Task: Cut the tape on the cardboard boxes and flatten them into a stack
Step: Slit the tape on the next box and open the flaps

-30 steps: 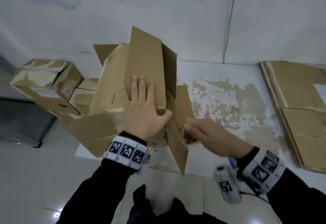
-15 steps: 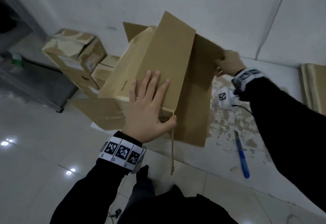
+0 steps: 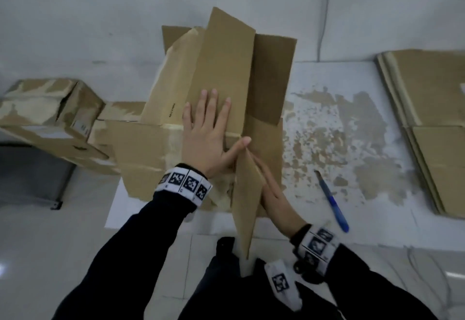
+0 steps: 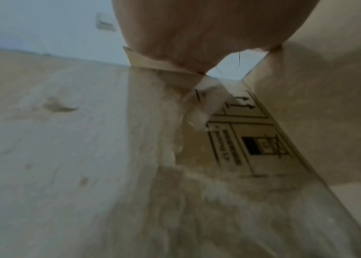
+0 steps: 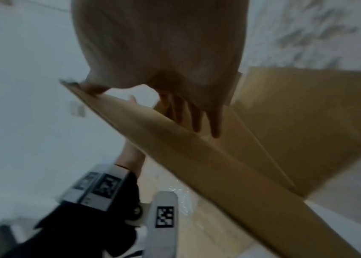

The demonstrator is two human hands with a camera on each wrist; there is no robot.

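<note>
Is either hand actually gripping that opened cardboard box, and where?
Neither grips it. The left hand presses flat on the box's top panel; the right hand lies with straight fingers against the near flap.

A white plastered wall (image 3: 113, 17) stands behind, a thin grey cable (image 3: 324, 12) running down it. A grey metal cabinet (image 3: 30, 171) sits on the glossy white tiled floor (image 3: 63, 256).
</note>
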